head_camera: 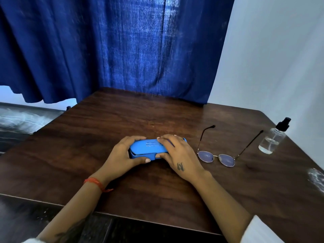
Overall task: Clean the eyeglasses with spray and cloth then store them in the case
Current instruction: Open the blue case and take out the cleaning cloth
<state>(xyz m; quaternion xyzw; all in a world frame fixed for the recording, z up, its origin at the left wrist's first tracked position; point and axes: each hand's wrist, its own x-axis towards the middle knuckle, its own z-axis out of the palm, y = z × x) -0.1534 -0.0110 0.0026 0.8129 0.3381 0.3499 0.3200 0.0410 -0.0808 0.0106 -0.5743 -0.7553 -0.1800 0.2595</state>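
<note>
A blue eyeglass case [149,149] lies in the middle of the dark wooden table [122,120], its lid down. My left hand [122,153] grips its left end, fingers over the top and thumb along the front. My right hand [177,153] grips its right end the same way. To the right lie thin-framed round eyeglasses [217,157] with both temples unfolded, pointing away from me. A clear spray bottle [272,138] with a black nozzle stands further right. No cloth shows.
A blue curtain [114,50] hangs behind the table's far edge, and a white wall [280,50] stands at the right. The table's near edge runs just below my forearms. A pale blurred patch [316,178] sits at the right border.
</note>
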